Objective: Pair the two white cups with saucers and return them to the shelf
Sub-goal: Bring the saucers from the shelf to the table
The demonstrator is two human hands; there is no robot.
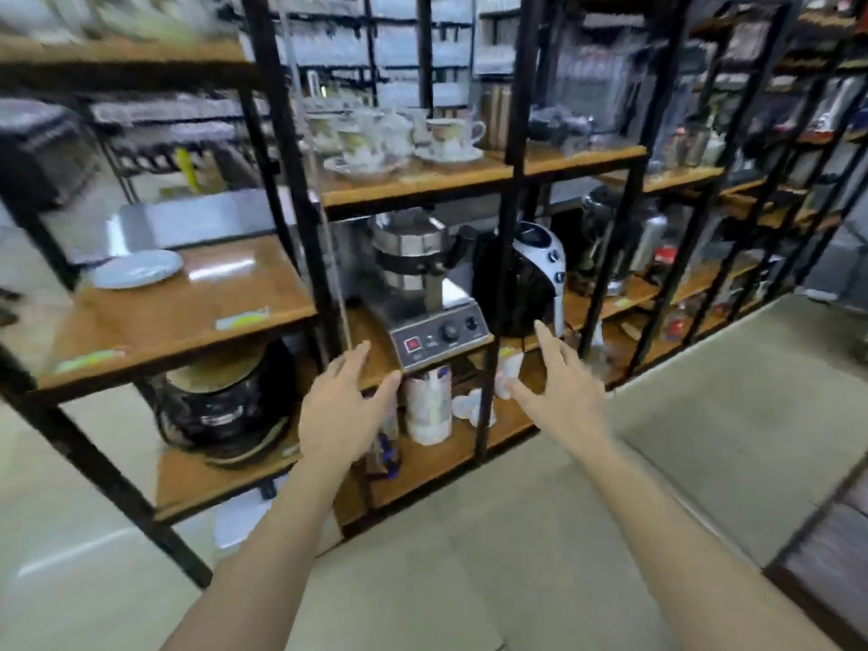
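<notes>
Both my hands reach toward a black-framed wooden shelf unit. My left hand (pixel 345 408) is open, fingers spread, just in front of the edge of the middle shelf (pixel 371 368). My right hand (pixel 559 382) is also open and holds nothing, with its fingers near a small white cup (pixel 509 368) on the low shelf. White saucers (pixel 469 406) lie on that low shelf beside a tall white patterned container (pixel 428 404). Higher up, floral cups on saucers (pixel 451 136) stand on the upper shelf. The view is blurred.
A waffle maker (pixel 422 293) and a black-and-white coffee machine (pixel 530 279) stand on the middle shelf. A grey plate (pixel 136 270) lies on the left shelf, with a black pot (pixel 225 401) below it. Black uprights (pixel 507 227) divide the bays. Beige floor lies in front.
</notes>
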